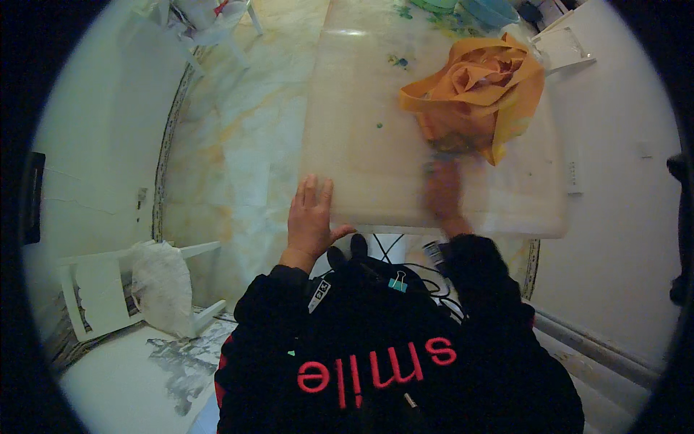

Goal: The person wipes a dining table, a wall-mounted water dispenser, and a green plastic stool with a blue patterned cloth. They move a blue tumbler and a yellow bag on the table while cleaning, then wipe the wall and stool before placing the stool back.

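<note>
A: Begin at the left.
B: A white chair [94, 300] stands at the near left, a pale, stained cover [163, 289] over its seat.
A: Next, the left hand [309, 220]?
B: Released. It lies palm down on the near left corner of the pale table [354, 145], fingers extended, thumb out along the near edge, grasping nothing.
A: The right hand [442, 192]?
B: Over the near part of the table, right of the middle, blurred. Whether it is clenched or grasping anything, I cannot tell.
A: And the orange fabric bundle [484, 87]?
B: On the right half of the table, just beyond the right hand, with loose folds on top. Contact between the two cannot be confirmed.
A: Further items?
B: A blue basin [491, 12] at the table's far end; beyond the right edge, a white seat [567, 49].
</note>
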The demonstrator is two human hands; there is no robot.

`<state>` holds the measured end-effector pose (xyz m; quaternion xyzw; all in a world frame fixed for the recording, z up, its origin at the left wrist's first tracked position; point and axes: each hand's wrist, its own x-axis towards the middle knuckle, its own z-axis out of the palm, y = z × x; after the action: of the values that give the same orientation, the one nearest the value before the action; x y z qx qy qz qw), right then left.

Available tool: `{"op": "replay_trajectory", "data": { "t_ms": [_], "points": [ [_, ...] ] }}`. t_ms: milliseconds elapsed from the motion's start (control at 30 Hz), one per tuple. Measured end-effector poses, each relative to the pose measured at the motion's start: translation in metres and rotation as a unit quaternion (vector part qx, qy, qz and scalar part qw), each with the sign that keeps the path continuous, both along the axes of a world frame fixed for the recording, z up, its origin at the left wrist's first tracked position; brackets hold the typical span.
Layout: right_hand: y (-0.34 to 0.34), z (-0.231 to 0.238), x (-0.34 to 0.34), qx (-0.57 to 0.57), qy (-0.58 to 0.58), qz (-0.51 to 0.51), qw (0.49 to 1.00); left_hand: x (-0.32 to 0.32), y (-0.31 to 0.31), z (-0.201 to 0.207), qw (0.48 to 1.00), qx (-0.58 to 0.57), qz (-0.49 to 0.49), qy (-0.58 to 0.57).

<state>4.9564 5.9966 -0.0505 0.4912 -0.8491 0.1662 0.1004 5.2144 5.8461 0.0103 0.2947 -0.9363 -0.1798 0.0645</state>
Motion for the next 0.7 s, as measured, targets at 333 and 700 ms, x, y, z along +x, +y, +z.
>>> {"op": "replay_trajectory", "data": {
  "t_ms": [333,700],
  "points": [
    [0.01,-0.002,-0.003,-0.029,-0.108,0.154,0.982,-0.001,0.001,0.001,0.999,0.029,-0.028,0.01],
    [0.001,-0.003,0.005,-0.067,-0.099,-0.146,0.982,-0.015,-0.035,-0.004,0.951,0.07,-0.302,0.005]
  ]
}}
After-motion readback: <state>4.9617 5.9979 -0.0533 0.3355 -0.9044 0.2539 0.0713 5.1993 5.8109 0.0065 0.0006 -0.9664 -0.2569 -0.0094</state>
